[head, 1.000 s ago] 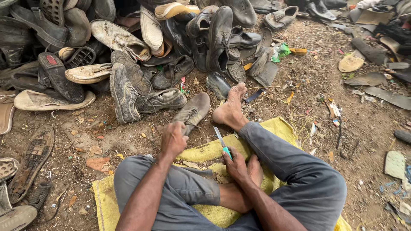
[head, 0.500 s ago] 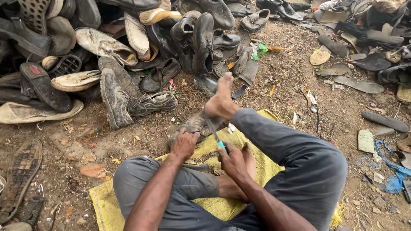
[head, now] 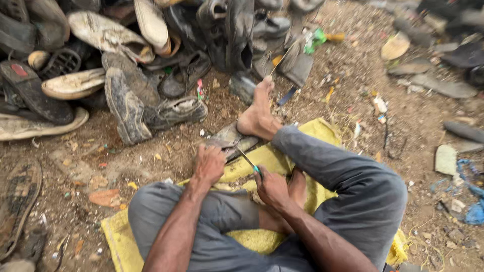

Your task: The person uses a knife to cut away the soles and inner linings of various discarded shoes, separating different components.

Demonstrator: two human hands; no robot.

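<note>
I sit on a yellow cloth (head: 302, 132) on the dirt. My bare foot (head: 258, 117) presses down on a worn grey shoe (head: 228, 138) lying flat in front of me. On the shoe's near end rests my left hand (head: 209, 164), fingers curled over its edge. My right hand (head: 273, 190) grips a thin knife (head: 248, 160) with a teal handle, its blade pointing up and left toward the shoe beside my left hand. My grey trouser legs fill the lower frame.
A big heap of old shoes and soles (head: 126, 65) runs across the top left. Loose soles (head: 20, 206) lie at the left edge. Scraps, flat sole pieces (head: 446, 159) and blue bits (head: 474, 211) litter the dirt at right.
My left hand moved forward from my thigh onto the shoe under my foot. The knife in my right hand came closer to the shoe. The view tilted down and nearer.
</note>
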